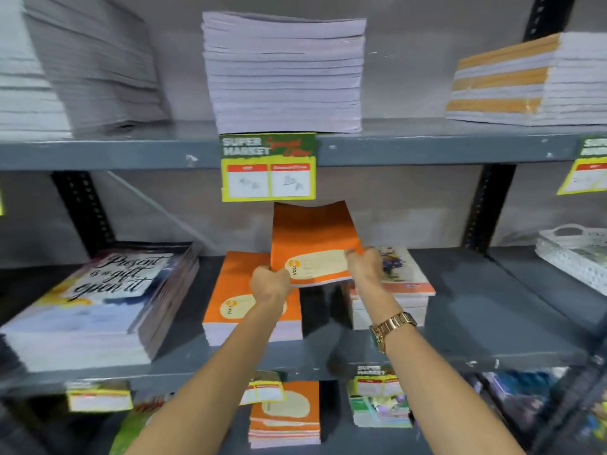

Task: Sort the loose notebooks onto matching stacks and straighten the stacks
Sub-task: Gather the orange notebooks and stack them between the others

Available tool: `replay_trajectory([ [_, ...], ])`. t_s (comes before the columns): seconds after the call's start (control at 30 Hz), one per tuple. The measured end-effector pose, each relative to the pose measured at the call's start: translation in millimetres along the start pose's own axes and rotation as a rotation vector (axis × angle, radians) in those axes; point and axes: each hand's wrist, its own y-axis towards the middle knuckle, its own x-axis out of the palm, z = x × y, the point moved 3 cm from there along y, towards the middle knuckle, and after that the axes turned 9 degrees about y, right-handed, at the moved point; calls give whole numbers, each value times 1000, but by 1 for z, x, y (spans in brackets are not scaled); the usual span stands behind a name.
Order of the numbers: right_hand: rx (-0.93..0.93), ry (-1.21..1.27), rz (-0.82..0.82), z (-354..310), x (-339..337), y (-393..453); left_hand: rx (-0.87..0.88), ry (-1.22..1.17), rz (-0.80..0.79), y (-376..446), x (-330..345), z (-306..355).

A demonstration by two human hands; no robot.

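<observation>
Both of my hands hold an orange notebook point(312, 244) tilted up over the middle shelf. My left hand point(269, 282) grips its lower left corner, my right hand point(364, 262) its lower right edge. Below it lies a stack of matching orange notebooks point(230, 290), partly hidden by my left arm. Right of that, behind my right hand, stands a stack with a flower cover point(404, 274). At the left sits a stack with "Present is a gift, open it" on top point(108, 290).
The upper shelf point(131, 152) carries pale stacks point(284, 73) and an orange-striped stack point(512, 80). A green price tag point(268, 167) hangs from its edge. A white basket point(574, 247) stands at the far right. The lower shelf holds more orange notebooks point(285, 418).
</observation>
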Motion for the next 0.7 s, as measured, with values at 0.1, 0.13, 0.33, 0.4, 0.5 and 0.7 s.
replay_trajectory([
  [0.1, 6, -18, -72, 1, 30, -20, 12, 10, 19, 13, -30, -18],
  [0.13, 11, -13, -100, 2, 40, -27, 16, 29, 25, 16, -39, -23],
  [0.33, 55, -98, -181, 15, 86, -55, 7, 169, 71, 34, -85, -55],
  [0.4, 70, -133, -185, 20, 95, -59, 8, 229, 43, 41, -92, -62],
  [0.5, 86, -185, -188, 30, 101, -66, 45, 317, -2, 51, -97, -73],
  [0.7, 26, -419, -184, 38, 105, -71, 123, 568, 15, 54, -104, -79],
])
